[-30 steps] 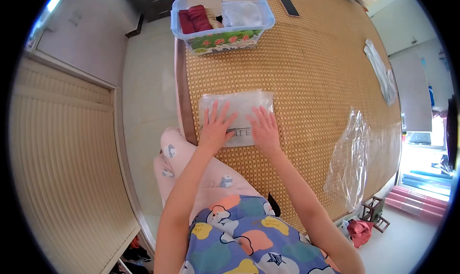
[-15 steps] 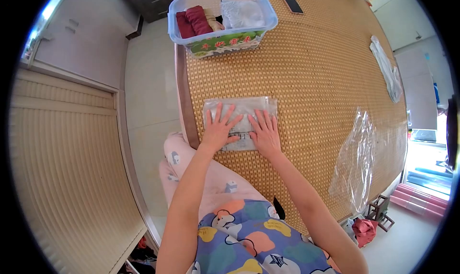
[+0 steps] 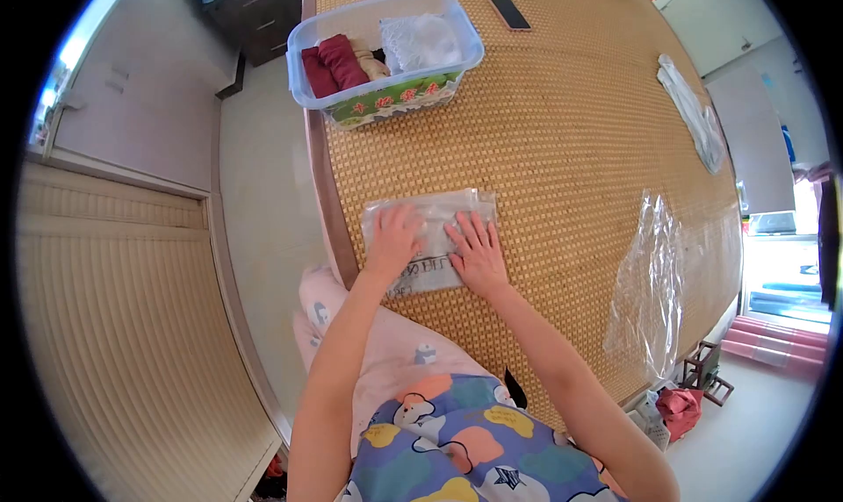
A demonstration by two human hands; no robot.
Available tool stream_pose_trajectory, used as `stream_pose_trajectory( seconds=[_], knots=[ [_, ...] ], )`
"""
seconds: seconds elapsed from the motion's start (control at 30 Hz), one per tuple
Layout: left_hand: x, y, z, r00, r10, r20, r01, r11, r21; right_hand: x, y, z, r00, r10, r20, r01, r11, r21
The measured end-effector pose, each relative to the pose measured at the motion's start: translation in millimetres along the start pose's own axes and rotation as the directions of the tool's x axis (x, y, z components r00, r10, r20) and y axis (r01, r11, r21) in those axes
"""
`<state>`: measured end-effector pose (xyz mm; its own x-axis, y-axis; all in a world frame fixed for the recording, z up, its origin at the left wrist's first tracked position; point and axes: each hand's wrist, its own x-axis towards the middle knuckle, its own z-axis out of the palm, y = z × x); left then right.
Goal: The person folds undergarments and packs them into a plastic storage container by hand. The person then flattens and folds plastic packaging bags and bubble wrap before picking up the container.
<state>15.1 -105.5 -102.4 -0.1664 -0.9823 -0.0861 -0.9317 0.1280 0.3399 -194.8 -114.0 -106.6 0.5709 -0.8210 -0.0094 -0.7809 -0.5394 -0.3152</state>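
Note:
A flat, clear plastic bag (image 3: 430, 278) with black printed lettering lies on the woven mat in front of me. My left hand (image 3: 395, 239) rests over its left half, fingers stretched out and slightly blurred by motion. On the right half lies my right hand (image 3: 479, 254), palm down with the fingers spread. Neither hand grips anything. Both hands cover parts of the bag and its print, so I cannot tell whether anything thin is inside.
A clear plastic box (image 3: 391, 107) with folded maroon, beige and white cloths stands at the far left of the woven mat (image 3: 544, 151). A phone (image 3: 509, 12) lies beyond it. To the right are a crumpled clear plastic sheet (image 3: 650, 283) and a white cloth-like item (image 3: 694, 116).
My left hand has shifted slightly on the bag, uncovering more lettering, and its fingers are blurred. My right hand stays flat on the bag. The whole view has moved a little.

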Motion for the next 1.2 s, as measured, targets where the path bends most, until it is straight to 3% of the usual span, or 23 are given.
stream_pose_trajectory(
  seconds=[0.07, 0.13, 0.27, 0.43, 0.53, 0.6, 0.67, 0.77, 0.87, 0.97, 1.07, 1.13, 1.2],
  knots=[
    [16.3, -7.0, -2.7, 0.993, -0.029, -0.116, 0.027, 1.0, -0.013, -3.3, 0.9, -12.8, 1.0, -0.003, 0.009, 0.002, 0.996, 0.093],
    [20.8, -4.1, -10.3, 0.976, -0.029, -0.215, 0.03, 1.0, 0.002, -20.6, 0.3, -25.3, 0.996, 0.038, -0.086, -0.023, 0.985, 0.169],
    [17.5, 9.5, -15.8, 0.98, -0.18, -0.084, 0.183, 0.982, 0.037, -59.5, 10.1, -43.9, 0.954, 0.21, -0.215, -0.16, 0.96, 0.229],
    [20.3, 0.9, -14.8, 0.952, -0.283, 0.112, 0.275, 0.958, 0.088, -97.7, 41.7, -44.1, 0.905, 0.395, -0.158, -0.329, 0.886, 0.328],
    [22.2, -9.7, -40.8, 0.851, -0.506, 0.143, 0.524, 0.837, -0.157, -113.4, 53.2, -45.8, 0.877, 0.436, -0.204, -0.396, 0.894, 0.21],
    [14.6, -17.2, -40.8, 0.844, -0.458, -0.278, 0.456, 0.887, -0.077, -134.2, 68.9, -59.6, 0.815, 0.493, -0.305, -0.512, 0.859, 0.019],
    [18.0, -38.6, -21.1, 0.759, -0.319, -0.568, 0.321, 0.942, -0.099, -143.3, 88.6, -72.1, 0.711, 0.527, -0.466, -0.661, 0.727, -0.185],
    [14.9, 10.7, -45.7, 0.816, -0.325, -0.478, 0.28, 0.946, -0.164, -170.3, 144.1, -58.8, 0.354, 0.761, -0.544, -0.932, 0.24, -0.271],
    [11.7, 26.3, -11.1, 0.897, -0.237, -0.374, 0.088, 0.923, -0.375, -193.9, 181.9, -43.7, 0.291, 0.83, -0.476, -0.955, 0.223, -0.194],
    [4.9, 39.4, 10.9, 0.951, -0.088, -0.297, -0.015, 0.945, -0.327, -194.0, 195.6, -52.6, 0.371, 0.863, -0.342, -0.917, 0.282, -0.283],
    [-10.2, 50.8, 19.9, 0.989, -0.087, -0.121, 0.06, 0.976, -0.21, -209.0, 235.4, -39.3, 0.464, 0.808, -0.363, -0.842, 0.276, -0.463],
    [-24.4, 61.7, 19.8, 0.973, -0.215, -0.085, 0.206, 0.973, -0.105, -205.8, 227.0, -65.7, 0.467, 0.833, -0.297, -0.87, 0.371, -0.326],
    [-32.5, 58.4, 20.2, 0.97, -0.242, -0.007, 0.239, 0.963, -0.123, -198.4, 223.8, -78.1, 0.456, 0.835, -0.308, -0.873, 0.487, 0.026]
  ],
)
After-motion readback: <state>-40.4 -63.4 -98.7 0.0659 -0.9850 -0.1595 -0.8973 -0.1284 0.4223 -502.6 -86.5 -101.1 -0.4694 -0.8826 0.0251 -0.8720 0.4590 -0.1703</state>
